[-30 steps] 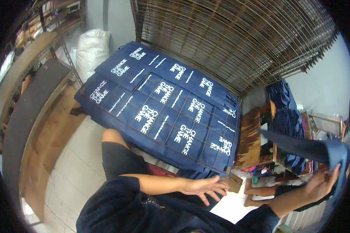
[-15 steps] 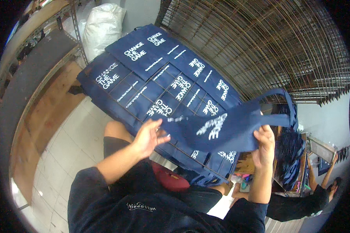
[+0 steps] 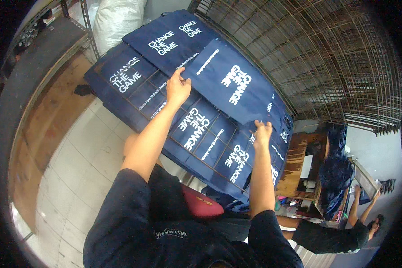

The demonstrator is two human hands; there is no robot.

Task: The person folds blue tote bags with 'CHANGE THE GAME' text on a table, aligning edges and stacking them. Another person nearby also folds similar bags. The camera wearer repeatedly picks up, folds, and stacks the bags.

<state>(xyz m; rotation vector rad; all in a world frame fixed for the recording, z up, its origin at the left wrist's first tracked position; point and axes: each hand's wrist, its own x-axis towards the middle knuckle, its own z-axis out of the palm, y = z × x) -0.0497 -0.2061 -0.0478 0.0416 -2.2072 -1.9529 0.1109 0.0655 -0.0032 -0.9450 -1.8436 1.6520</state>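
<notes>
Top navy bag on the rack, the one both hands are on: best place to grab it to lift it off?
Probably the near long edge of the top navy bag, from the person's side. It lies flat, overlapping the other bags on the wire rack, so only its edges offer a pinch. The left hand and right hand already sit at that edge's two ends, which would likely keep the limp fabric from folding.

Not much open surface here: the navy bags (image 3: 196, 129) cover the rack from edge to edge, so a hand only gets over them from above. The wire-mesh stack (image 3: 326, 67) walls off the far right edge. The white sack (image 3: 116, 20) blocks the far left corner. The tiled floor (image 3: 76, 178) along the near left edge is open.
</notes>
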